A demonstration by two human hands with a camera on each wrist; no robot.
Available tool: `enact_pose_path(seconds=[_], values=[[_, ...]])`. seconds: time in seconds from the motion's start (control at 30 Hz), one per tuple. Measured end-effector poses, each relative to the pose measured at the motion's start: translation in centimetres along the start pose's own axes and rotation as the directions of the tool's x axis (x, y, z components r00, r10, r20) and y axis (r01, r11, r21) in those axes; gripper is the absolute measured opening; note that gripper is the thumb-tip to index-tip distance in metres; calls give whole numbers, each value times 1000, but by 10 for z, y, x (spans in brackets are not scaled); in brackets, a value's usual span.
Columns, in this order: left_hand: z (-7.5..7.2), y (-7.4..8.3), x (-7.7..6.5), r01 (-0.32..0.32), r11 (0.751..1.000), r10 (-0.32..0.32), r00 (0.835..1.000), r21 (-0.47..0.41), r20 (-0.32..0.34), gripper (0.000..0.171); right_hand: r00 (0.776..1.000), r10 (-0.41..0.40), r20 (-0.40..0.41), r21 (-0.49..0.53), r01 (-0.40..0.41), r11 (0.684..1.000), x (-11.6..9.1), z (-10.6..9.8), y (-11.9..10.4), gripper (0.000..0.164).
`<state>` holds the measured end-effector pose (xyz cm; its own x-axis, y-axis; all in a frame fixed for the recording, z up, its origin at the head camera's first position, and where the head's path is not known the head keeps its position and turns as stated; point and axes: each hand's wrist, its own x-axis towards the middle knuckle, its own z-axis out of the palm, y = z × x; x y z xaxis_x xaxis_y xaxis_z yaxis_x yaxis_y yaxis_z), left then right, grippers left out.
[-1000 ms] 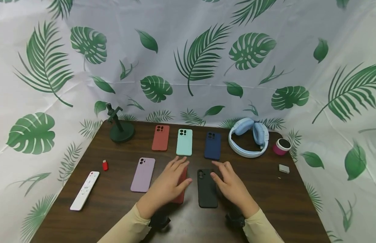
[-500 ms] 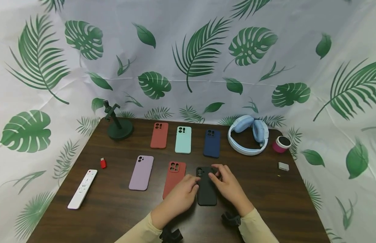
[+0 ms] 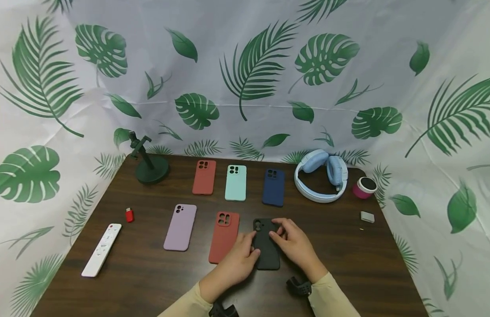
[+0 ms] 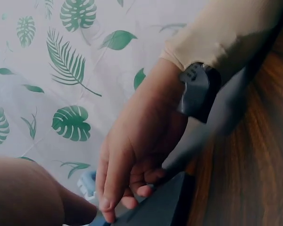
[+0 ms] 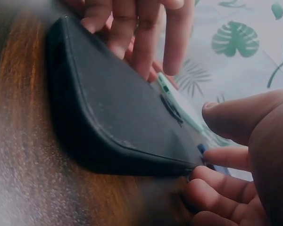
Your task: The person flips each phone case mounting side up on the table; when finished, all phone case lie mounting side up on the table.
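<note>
A black phone case lies back up on the dark wooden table, between the two hands. My left hand is at its left side, with several fingertips touching or almost touching that edge in the right wrist view. My right hand is at the upper right edge. Its fingers reach the side of the black case, while the thumb stands above the surface, apparently apart from it. Just left lies a red phone case, its lower part partly covered by the left hand.
Farther left are a lilac phone case, a red USB stick and a white remote. Behind stand a dark green stand, red, mint and blue cases, headphones, a pink jar and a small white box.
My left hand has moved from over the red case rightward to the black case's left edge, uncovering most of the red one. The right hand stays at the black case, its fingers drawn in slightly.
</note>
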<state>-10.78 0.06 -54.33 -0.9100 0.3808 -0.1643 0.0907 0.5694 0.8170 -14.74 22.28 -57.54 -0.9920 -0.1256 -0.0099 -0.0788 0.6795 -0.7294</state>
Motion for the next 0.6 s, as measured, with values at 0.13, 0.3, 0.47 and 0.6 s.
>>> enact_pose_path(seconds=[0.13, 0.3, 0.47, 0.6], values=[[1, 1, 1, -9, 999, 8, 1000, -43, -21, 54, 1000, -10, 2, -27, 10, 1000, 0, 0, -1, 39], [1, -1, 2, -33, 997, 30, 999, -63, -42, 50, 1000, -11, -28, -48, 10, 999, -2, 1, -5, 39], [1, -6, 3, -33, 991, 28, 999, -129, -45, 46, 999, 2, -41, -68, -5, 998, -7, 6, -11, 48], [0, -8, 2, -38, 984, 31, 999, -173, -41, 46, 999, 26, -41, -58, -28, 998, -11, 10, -14, 59]])
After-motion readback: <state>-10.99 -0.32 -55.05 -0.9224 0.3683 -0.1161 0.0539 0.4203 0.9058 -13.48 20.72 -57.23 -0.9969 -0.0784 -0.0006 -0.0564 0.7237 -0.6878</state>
